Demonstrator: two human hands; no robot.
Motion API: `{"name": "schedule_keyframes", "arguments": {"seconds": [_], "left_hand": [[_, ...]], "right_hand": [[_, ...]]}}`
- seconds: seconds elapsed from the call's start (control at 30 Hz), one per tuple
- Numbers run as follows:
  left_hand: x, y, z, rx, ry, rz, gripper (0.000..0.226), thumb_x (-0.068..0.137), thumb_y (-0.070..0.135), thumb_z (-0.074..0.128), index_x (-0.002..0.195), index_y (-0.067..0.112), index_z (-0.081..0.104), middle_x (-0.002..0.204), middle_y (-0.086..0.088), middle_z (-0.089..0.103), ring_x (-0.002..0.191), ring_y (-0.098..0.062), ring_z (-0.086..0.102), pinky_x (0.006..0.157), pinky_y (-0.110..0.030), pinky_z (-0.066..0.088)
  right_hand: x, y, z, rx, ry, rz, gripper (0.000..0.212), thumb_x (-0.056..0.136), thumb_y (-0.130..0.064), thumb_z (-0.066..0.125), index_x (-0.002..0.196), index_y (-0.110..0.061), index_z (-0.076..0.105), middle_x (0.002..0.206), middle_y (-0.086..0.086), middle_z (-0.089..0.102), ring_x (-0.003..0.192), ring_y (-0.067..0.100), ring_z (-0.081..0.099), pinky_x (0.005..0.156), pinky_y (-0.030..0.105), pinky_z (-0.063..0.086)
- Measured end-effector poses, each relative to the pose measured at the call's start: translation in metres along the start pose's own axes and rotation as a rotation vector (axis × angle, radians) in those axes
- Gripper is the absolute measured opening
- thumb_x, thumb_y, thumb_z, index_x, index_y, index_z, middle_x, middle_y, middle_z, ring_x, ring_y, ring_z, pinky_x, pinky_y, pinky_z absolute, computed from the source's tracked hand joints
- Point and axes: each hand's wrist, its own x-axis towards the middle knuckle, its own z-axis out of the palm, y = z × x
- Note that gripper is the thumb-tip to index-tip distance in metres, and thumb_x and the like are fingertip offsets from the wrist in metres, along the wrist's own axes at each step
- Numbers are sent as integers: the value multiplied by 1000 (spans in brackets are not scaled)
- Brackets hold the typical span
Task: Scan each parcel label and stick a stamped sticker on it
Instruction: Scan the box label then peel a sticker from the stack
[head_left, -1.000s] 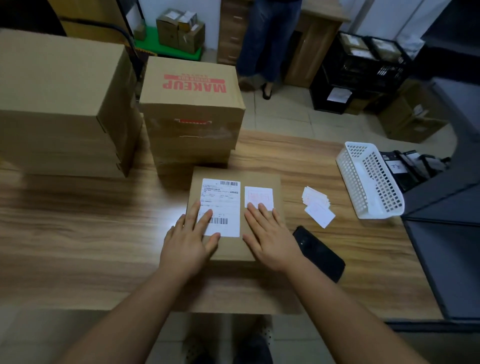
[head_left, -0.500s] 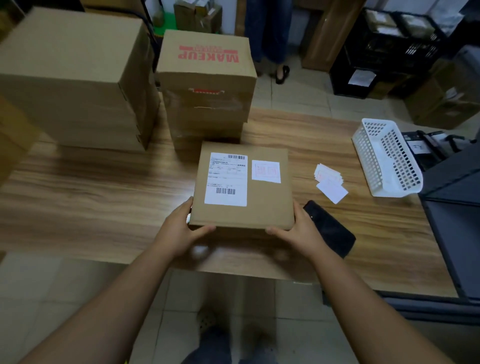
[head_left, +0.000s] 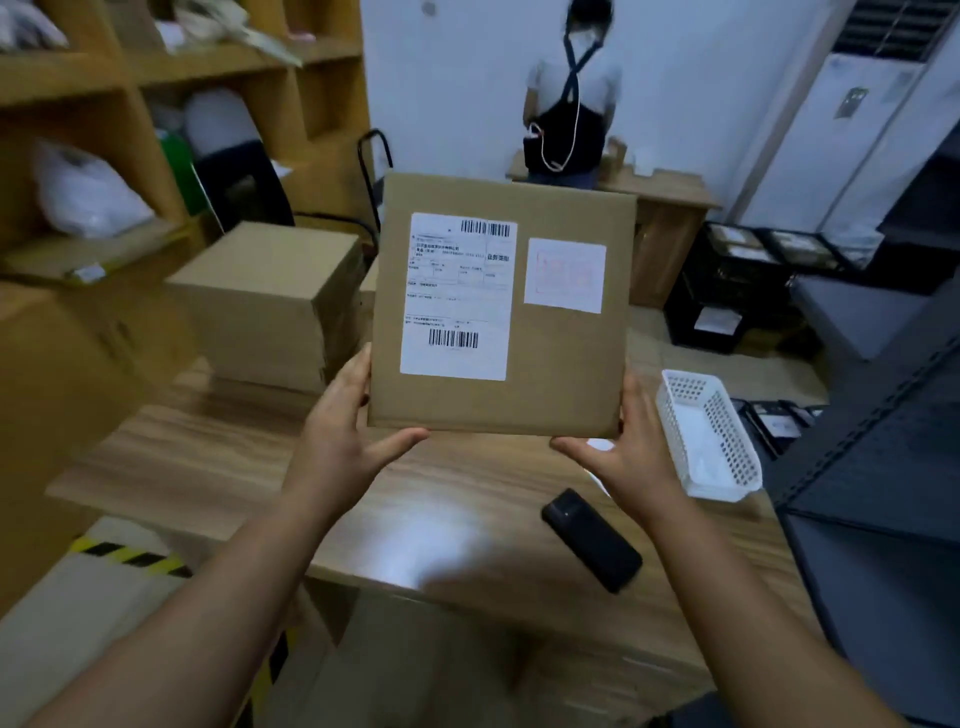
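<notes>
Two bare forearms reach in from the bottom edge over the wooden table (head_left: 218, 467). One black phone (head_left: 592, 539) lies flat on the tabletop near the right arm. Above the table, clear of its surface, one flat cardboard parcel (head_left: 561, 364) is held up with its face toward the camera: the left hand (head_left: 345, 434) grips its lower left corner, thumb under the bottom edge and fingers curled behind, and the right hand (head_left: 631, 457) grips the lower right corner the same way. The parcel's face carries two white pieces: one shipping label (head_left: 457, 296) with two barcodes, and just to its right one sticker (head_left: 565, 275) with a faint red stamp. One white perforated basket (head_left: 709, 436) stands on the table's right side. Behind the parcel on the left sit stacked brown cartons (head_left: 270, 291); I count two, blurred. Farthest off, one person (head_left: 569, 93) stands at a wooden desk.
</notes>
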Motion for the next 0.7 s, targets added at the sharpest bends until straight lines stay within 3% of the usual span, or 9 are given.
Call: {"name": "schedule_keyframes", "arguments": {"seconds": [0.1, 0.23, 0.37, 0.43, 0.5, 0.53, 0.57, 0.63, 0.7], "left_hand": [[-4, 33, -26, 0, 88, 19, 103, 68, 43, 82, 153, 24, 28, 150, 4, 44, 133, -18, 47, 109, -46, 43], [-17, 66, -70, 18, 151, 23, 100, 71, 32, 85, 153, 28, 29, 146, 11, 46, 130, -12, 48, 109, -41, 43], [-28, 85, -116, 36, 199, 67, 102, 68, 44, 80, 154, 28, 27, 147, 5, 46, 132, -14, 47, 111, -42, 42], [-36, 87, -139, 5, 224, 86, 102, 67, 48, 77, 154, 26, 28, 146, 7, 46, 132, -12, 47, 110, -40, 42], [-47, 83, -164, -18, 247, 92, 99, 68, 45, 78, 153, 26, 30, 146, 11, 45, 132, -10, 46, 109, -41, 44], [-54, 79, -179, -16, 260, 83, 97, 69, 41, 79, 152, 26, 31, 146, 11, 45, 132, -8, 46, 108, -39, 44], [-62, 75, -193, -3, 274, 65, 96, 70, 37, 80, 152, 25, 31, 147, 10, 45, 132, -5, 45, 108, -33, 44], [-83, 64, -225, 42, 313, 22, 95, 72, 26, 83, 152, 21, 32, 147, 5, 45, 128, 4, 44, 104, -13, 39], [-109, 48, -261, 140, 356, -16, 97, 71, 35, 81, 153, 21, 31, 148, 3, 44, 131, -4, 43, 107, -15, 35]], "right_hand": [[5, -32, -13, 62, -3, -70, 121, 58, -48, 89, 153, -47, 13, 150, -6, 35, 139, 11, 38, 113, 46, 38], [-1, -76, -16, 51, -4, -155, 120, 65, -40, 90, 152, -50, 9, 156, -9, 27, 143, 11, 30, 116, 48, 32], [-8, -121, -11, 86, -4, -220, 118, 64, -39, 89, 150, -53, 10, 153, -15, 30, 139, 9, 35, 115, 46, 35], [-13, -144, -2, 98, -5, -253, 117, 67, -33, 90, 152, -48, 12, 153, -16, 27, 139, 8, 34, 114, 35, 37], [-20, -167, 12, 144, -28, -265, 115, 69, -24, 89, 154, -41, 13, 154, -13, 26, 137, 6, 34, 100, 9, 40], [-23, -180, 23, 158, -55, -265, 114, 70, -24, 88, 154, -39, 13, 154, -11, 27, 136, 5, 34, 96, 4, 38], [-27, -191, 34, 159, -86, -272, 114, 70, -28, 88, 155, -39, 13, 153, -12, 28, 135, 4, 34, 101, 9, 38], [-36, -215, 64, 155, -145, -287, 116, 67, -43, 87, 155, -43, 12, 151, -15, 31, 135, 4, 35, 114, 33, 36], [-45, -236, 103, 145, -214, -292, 117, 62, -55, 84, 154, -44, 13, 151, -15, 34, 136, 7, 35, 115, 42, 35]]}}
